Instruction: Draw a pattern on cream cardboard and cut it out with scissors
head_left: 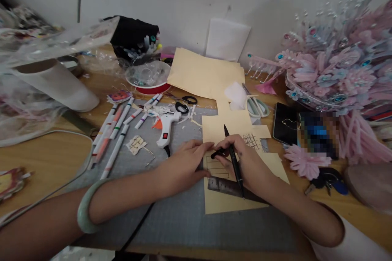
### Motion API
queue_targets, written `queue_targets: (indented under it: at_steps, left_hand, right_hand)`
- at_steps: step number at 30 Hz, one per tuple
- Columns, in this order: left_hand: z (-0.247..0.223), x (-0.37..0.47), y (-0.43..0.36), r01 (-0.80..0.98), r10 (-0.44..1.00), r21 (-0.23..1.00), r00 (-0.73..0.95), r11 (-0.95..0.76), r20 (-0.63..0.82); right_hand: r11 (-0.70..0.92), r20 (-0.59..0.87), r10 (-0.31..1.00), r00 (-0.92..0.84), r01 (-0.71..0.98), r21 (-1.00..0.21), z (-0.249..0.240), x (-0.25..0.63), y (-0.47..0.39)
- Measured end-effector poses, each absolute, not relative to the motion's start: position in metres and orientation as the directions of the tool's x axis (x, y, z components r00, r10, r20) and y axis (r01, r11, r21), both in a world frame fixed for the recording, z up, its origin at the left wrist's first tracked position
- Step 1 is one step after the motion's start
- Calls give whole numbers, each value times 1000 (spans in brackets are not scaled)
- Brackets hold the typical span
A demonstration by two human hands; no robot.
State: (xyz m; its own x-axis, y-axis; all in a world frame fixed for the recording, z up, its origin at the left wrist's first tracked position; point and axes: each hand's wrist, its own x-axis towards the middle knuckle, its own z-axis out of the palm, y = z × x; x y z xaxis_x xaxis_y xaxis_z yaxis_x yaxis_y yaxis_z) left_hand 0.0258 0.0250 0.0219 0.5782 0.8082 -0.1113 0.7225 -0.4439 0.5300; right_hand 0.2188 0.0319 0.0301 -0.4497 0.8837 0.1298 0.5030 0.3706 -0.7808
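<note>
Right hand point(248, 164) clamped on a black pen point(234, 163), near a ruler point(223, 186) with blurred, perhaps numbered markings.

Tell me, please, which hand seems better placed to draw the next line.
Probably the right hand: it holds the black pen over the paper, while the left hand, holding no pen, rests at its edge.

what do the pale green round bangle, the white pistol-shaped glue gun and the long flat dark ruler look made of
Bangle: perhaps polished jade, given its soft sheen and cloudy green; glass or resin is possible.
Glue gun: likely smooth moulded plastic, judging by its uniform white, rounded body.
Ruler: probably worn metal, from its thin profile and patchy grey sheen.
</note>
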Motion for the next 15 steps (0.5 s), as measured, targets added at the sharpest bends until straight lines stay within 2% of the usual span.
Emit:
queue_targets:
  at_steps: [4, 11, 15]
  left_hand:
    - [18, 23, 25, 725, 841, 545, 537, -421, -65]
    - [13, 16, 24, 622, 787, 599, 616, -505, 24]
    - [15, 13, 26, 597, 758, 604, 652, -527, 16]
  right_hand:
    - [340, 96, 893, -441, 518, -785, 20, 216, 31]
    - [294, 14, 875, -483, 510, -808, 21, 214, 31]
    - [256, 8, 894, -447, 498, -829, 16, 211, 29]
